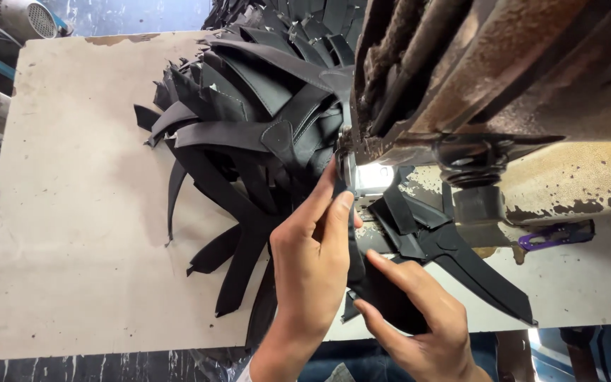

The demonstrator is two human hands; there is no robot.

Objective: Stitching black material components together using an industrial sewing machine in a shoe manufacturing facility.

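Pale tabletop [72, 212] under you: your left hand [312, 247] and right hand [419, 311] both pinch a black strap [383, 297], its long axis running up toward the machine [475, 85].

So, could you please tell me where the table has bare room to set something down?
The table is bare along its left half, between the left edge and the pile of black strips. A smaller bare patch lies at right, below the sewing machine. The middle is crowded: the left hand and right hand work a black piece there.
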